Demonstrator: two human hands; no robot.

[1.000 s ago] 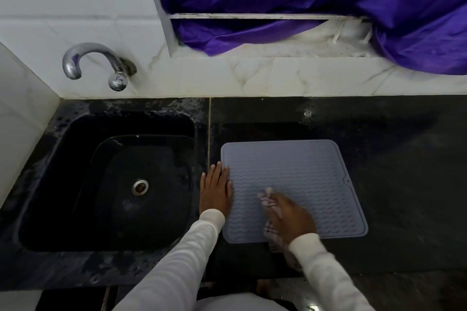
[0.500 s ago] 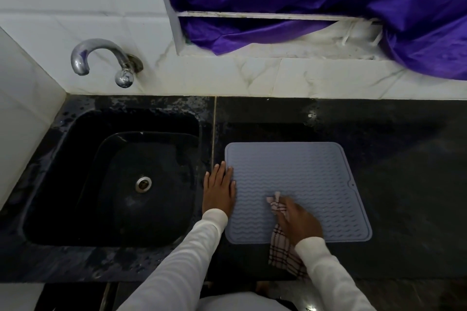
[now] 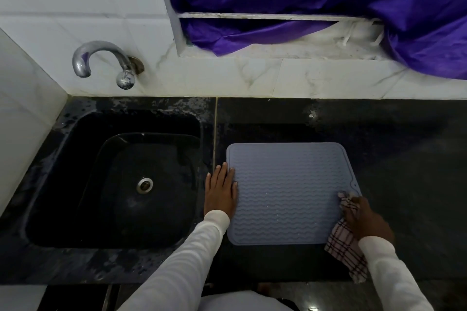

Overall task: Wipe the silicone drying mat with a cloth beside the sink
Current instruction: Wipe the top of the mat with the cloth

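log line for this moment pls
wipe | left hand flat on mat left edge | right hand presses cloth at right edge

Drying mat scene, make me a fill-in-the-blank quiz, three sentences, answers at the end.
1. The right hand presses a checked ____ on the mat.
2. The left hand lies flat on the mat's edge nearest the ____.
3. The cloth is at the mat's ____ edge.

Missing words: cloth; sink; right
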